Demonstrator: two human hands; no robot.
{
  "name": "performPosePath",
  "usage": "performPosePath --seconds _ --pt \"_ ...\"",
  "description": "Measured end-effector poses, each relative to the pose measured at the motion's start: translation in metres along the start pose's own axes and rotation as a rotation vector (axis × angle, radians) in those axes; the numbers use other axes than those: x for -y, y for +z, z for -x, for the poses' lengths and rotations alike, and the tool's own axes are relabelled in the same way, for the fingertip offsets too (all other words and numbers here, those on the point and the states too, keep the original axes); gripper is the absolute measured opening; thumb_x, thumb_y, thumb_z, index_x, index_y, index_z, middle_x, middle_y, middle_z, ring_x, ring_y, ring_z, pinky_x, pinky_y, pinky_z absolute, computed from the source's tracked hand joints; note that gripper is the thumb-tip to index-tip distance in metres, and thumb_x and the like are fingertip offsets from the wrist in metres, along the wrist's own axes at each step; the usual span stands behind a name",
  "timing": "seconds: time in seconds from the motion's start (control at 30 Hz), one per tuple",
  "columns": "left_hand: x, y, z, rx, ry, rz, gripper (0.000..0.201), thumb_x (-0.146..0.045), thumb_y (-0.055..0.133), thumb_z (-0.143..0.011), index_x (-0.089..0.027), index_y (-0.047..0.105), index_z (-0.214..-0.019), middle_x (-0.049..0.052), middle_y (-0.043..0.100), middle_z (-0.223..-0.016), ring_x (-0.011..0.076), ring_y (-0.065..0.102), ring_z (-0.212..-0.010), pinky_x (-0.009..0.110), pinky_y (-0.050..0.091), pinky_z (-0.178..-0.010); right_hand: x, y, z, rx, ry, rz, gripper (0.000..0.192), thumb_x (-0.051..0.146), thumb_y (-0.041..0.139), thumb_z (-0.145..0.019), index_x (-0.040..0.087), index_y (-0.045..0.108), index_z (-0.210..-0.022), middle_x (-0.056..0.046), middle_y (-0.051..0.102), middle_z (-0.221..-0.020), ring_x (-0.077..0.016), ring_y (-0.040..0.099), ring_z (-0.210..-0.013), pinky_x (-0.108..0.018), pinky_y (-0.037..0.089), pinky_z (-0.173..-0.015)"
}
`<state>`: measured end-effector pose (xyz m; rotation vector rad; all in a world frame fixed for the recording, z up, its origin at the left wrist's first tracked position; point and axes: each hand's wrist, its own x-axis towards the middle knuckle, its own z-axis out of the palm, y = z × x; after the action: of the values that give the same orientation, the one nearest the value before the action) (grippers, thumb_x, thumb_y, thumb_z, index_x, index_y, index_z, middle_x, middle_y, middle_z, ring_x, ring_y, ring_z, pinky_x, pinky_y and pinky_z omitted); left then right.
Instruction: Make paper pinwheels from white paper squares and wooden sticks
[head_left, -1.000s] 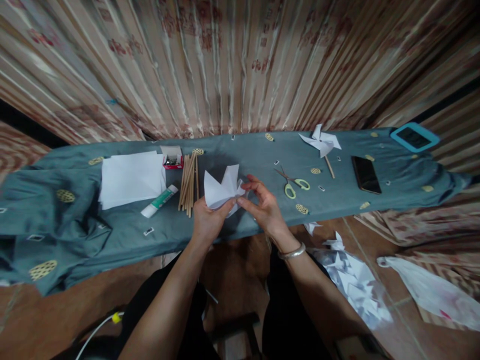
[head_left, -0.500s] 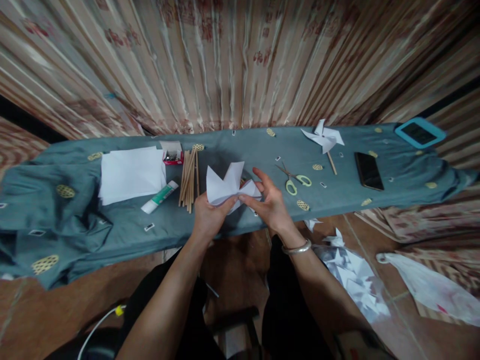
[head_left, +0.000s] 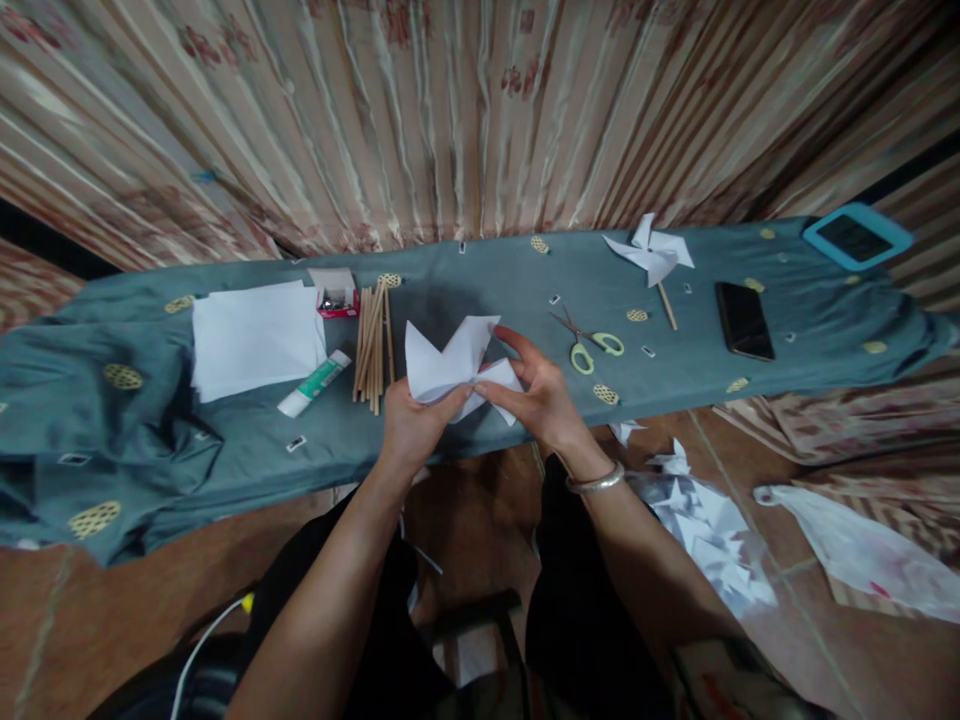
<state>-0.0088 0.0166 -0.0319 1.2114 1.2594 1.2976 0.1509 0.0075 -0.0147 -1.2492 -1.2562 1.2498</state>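
Note:
Between both hands is a white paper pinwheel (head_left: 442,370), its blades standing up around the centre. My left hand (head_left: 416,425) grips its lower left side, thumb pressed near the middle. My right hand (head_left: 544,400) pinches it from the right with the thumb at the centre, the index finger stretched up along a blade. Fingers behind the paper are partly hidden. Left of the hands lies a bundle of wooden sticks (head_left: 370,350). Scissors (head_left: 585,342) with pale green handles lie to the right, blades apart. Farther right rests a finished-looking pinwheel (head_left: 654,252) on a stick.
On the cloth-covered table (head_left: 517,285) are a stack of white paper (head_left: 255,340), a glue stick (head_left: 313,384), a small red box (head_left: 335,296) of metal bits, a phone (head_left: 744,320) and a blue-framed device (head_left: 857,236). A clear bag of paper pinwheels (head_left: 705,540) sits on the floor.
The right index finger has moved slightly left onto the upper blade, and the right-hand blades sit a little differently. Both hands keep hold of the pinwheel. The camera view has shifted slightly.

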Motion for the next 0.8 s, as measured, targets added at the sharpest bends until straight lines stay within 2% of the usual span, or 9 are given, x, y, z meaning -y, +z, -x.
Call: performPosePath --seconds 0.23,0.37,0.57,0.8 --pt "-0.002 0.002 -0.001 -0.018 -0.077 0.066 0.035 -0.032 0.082 -0.052 -0.011 0.075 -0.079 0.008 0.076 -0.076 0.0211 0.07 -0.065 0.029 0.058 -0.06 -0.004 0.005 -0.001 -0.034 -0.029 0.003 0.083 0.052 0.079 -0.066 0.023 0.045 -0.137 -0.001 0.072 -0.081 -0.0229 0.068 -0.072 -0.042 0.06 -0.074" --pt "-0.001 0.003 -0.001 -0.036 -0.074 0.1 0.037 -0.032 0.083 -0.05 -0.011 0.075 -0.08 0.009 0.077 -0.08 0.0221 0.071 -0.069 0.031 0.059 -0.066 -0.007 0.007 -0.003 -0.044 -0.021 -0.021 0.084 0.052 0.079 -0.065 0.023 0.046 -0.137 -0.002 0.072 -0.083 -0.0241 0.069 -0.075 -0.043 0.059 -0.076" --pt "-0.003 0.004 -0.002 -0.047 -0.076 0.125 0.034 -0.03 0.084 -0.049 -0.011 0.075 -0.076 0.007 0.076 -0.077 0.0202 0.069 -0.066 0.03 0.057 -0.064 -0.008 0.01 -0.001 -0.081 -0.041 -0.01 0.082 0.044 0.077 -0.069 0.023 0.042 -0.14 -0.001 0.072 -0.079 -0.0257 0.07 -0.074 -0.046 0.06 -0.076" --pt "0.0 0.005 -0.002 -0.062 -0.105 0.126 0.031 -0.029 0.084 -0.05 -0.012 0.075 -0.074 0.006 0.076 -0.075 0.0198 0.069 -0.065 0.031 0.057 -0.064 -0.003 0.013 0.002 -0.126 -0.076 0.097 0.074 0.037 0.074 -0.075 0.026 0.042 -0.141 -0.001 0.074 -0.086 -0.0254 0.07 -0.077 -0.048 0.059 -0.083"
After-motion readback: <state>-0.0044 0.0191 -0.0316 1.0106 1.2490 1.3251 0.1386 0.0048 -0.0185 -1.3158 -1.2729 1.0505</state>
